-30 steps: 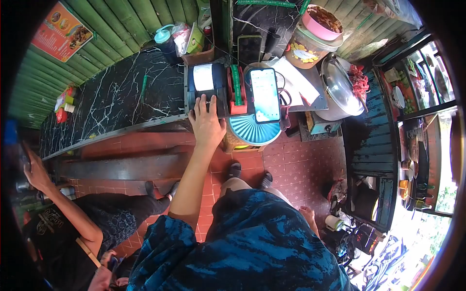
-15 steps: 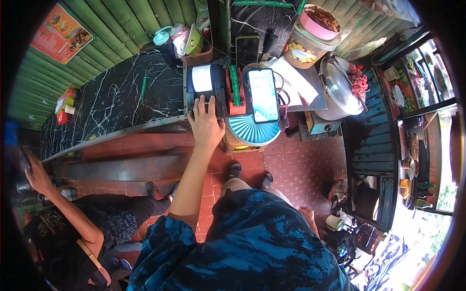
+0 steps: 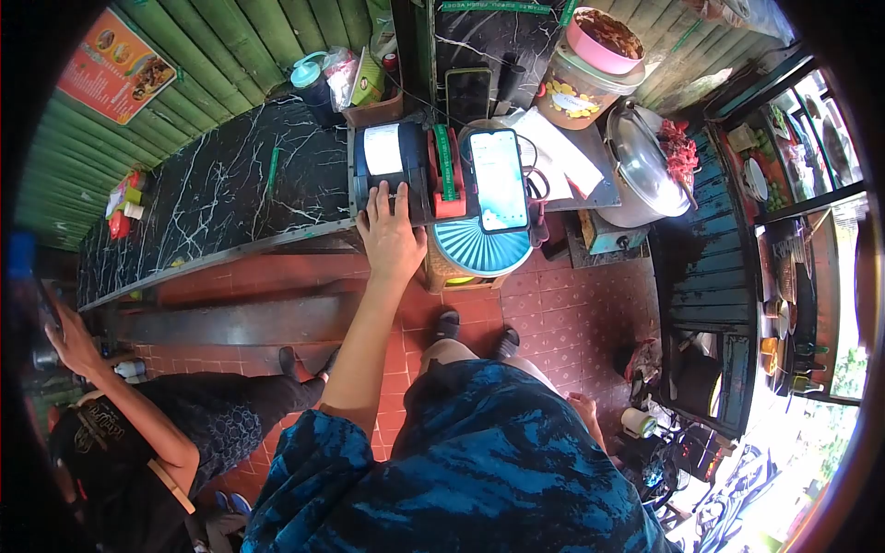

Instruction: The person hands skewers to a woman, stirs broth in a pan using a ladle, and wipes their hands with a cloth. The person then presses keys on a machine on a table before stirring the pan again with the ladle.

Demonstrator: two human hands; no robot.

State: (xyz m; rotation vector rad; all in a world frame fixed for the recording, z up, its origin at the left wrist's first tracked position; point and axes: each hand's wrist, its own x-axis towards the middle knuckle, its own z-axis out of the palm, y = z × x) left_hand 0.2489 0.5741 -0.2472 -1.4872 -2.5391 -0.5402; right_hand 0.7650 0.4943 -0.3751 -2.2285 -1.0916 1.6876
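Observation:
My left hand (image 3: 392,238) rests on the front of a black receipt printer (image 3: 417,161), its fingers stretched out and a little apart. A strip of white paper (image 3: 383,150) shows on the printer's top. Just right of it stands a red tape dispenser (image 3: 450,205) with a green printed tape roll (image 3: 448,166). Beside that, a smartphone with a lit screen (image 3: 499,184) is propped above a round blue-and-white striped lid (image 3: 479,247). Down at my side hangs my right hand (image 3: 583,405), partly covered by my shirt, its fingers mostly hidden.
A black marble-patterned counter (image 3: 212,198) runs to the left. At the right are a large metal pot (image 3: 650,170) and a lidded tub (image 3: 581,92) bearing a pink bowl (image 3: 604,44). A long bench (image 3: 240,320) stands below the counter; another person (image 3: 166,433) sits at lower left.
The other person at lower left has shifted slightly, their torso and arm moving a little. My left hand stays on the printer, and my right hand stays at my side.

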